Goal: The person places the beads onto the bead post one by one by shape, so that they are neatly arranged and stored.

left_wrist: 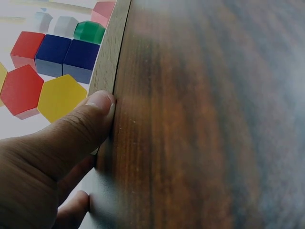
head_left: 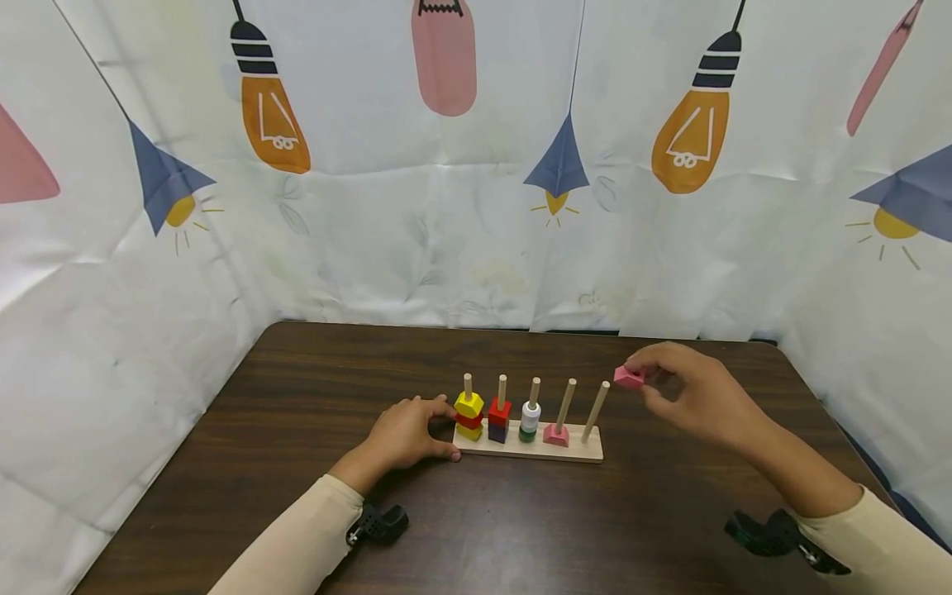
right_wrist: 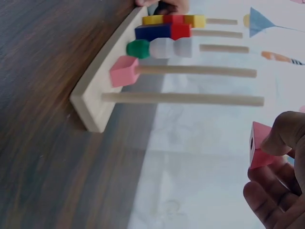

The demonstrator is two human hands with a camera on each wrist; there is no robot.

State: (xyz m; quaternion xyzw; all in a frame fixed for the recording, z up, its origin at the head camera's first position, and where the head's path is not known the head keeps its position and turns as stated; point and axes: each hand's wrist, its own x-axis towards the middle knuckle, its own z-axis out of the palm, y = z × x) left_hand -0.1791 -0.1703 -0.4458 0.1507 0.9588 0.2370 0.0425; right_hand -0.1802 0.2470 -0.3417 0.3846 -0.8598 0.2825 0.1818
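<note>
Pink block [head_left: 629,378] is sitting pinched between the thumb and fingertips of the right hand [head_left: 687,397], which is holding it in the air just right of and above the tip of the bare rightmost peg [head_left: 597,411], not touching it. From the head camera, the wooden peg board [head_left: 580,451] is lying on the dark wooden table [head_left: 297,397], carrying five upright pegs. The leftmost peg is wearing yellow and red hexagon blocks [head_left: 469,416], the next a red cube over a blue one [head_left: 498,419], the middle one white pieces over a green one [head_left: 530,420], and the fourth a single pink piece [head_left: 555,435] at its foot. The left hand [head_left: 407,435] is resting on the table against the board's left end, fingers curled about that end and steadying it.

From the left wrist camera, the left thumb [left_wrist: 81,129] is pressing flat against the board's edge [left_wrist: 107,62], with the yellow hexagon [left_wrist: 59,98], red hexagon [left_wrist: 19,90] and blue cubes [left_wrist: 66,57] just beyond it.

From the right wrist camera, the pink block [right_wrist: 259,145] is showing its bored hole while the fingers [right_wrist: 281,140] are gripping it, well clear of the empty peg [right_wrist: 186,99] and the board's end [right_wrist: 93,107].
</note>
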